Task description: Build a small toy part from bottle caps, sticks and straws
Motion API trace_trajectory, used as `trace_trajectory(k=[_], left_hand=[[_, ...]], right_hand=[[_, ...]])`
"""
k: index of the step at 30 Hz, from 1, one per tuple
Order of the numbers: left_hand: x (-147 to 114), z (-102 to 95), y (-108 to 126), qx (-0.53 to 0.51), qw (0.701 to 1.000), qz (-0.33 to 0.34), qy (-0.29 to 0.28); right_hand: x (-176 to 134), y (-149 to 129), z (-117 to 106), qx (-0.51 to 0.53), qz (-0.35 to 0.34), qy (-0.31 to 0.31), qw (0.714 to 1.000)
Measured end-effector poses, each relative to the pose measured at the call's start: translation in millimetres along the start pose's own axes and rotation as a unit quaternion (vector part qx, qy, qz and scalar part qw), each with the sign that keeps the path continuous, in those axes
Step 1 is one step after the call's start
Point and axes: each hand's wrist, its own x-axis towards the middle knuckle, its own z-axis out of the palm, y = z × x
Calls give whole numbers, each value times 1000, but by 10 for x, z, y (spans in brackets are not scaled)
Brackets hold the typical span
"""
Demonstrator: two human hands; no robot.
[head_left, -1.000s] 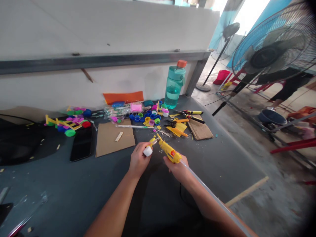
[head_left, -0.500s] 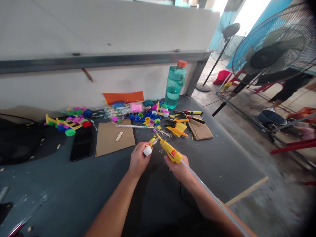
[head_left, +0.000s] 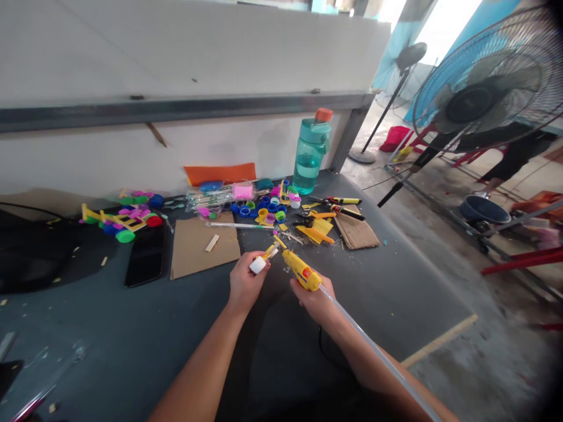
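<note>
My right hand [head_left: 314, 298] is closed around a yellow hot glue gun [head_left: 302, 272], a long clear glue stick [head_left: 373, 346] trailing from its back end. The gun's nozzle points up and left, close to a small piece in my left hand [head_left: 245, 284]. That hand pinches a small assembly of yellow and pale sticks [head_left: 271, 252] with a white bottle cap [head_left: 257, 265] on it. Whether the nozzle touches the sticks I cannot tell. Beyond the hands, several coloured bottle caps [head_left: 272, 207] lie in a cluster.
A cardboard sheet [head_left: 185, 252] bears a short pale stick; a black phone [head_left: 146, 258] and stick-and-cap toy cars [head_left: 125, 236] are to its left. Behind stands a teal water bottle [head_left: 307, 170]. Pliers [head_left: 347, 211] rest on cardboard at right. A fan [head_left: 470, 105] stands beyond the table edge.
My left hand has shifted slightly left and tilted the assembly, so the white cap and yellow stick show differently. The glue gun has moved a little left too.
</note>
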Motion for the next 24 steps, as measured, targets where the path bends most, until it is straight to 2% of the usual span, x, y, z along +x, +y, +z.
trace_trajectory(k=[6,13,18,21,24], left_hand=[[6,27,-45,-76,995,-62,-2],[23,34,-23,-137,984,-112,20],[38,16,-12,-142,985,-101,21],[51,6,-3,-147,984,-99,31],[63,-11,11,-143,984,-98,36]], right_hand=[[-19,-49,11,38,6,-41,998],[-74,-209,-60,199,36,-44,978],[-152,-374,-294,192,1,39,981],[-138,-363,-531,162,-1,127,979],[-67,-212,-867,123,4,225,967]])
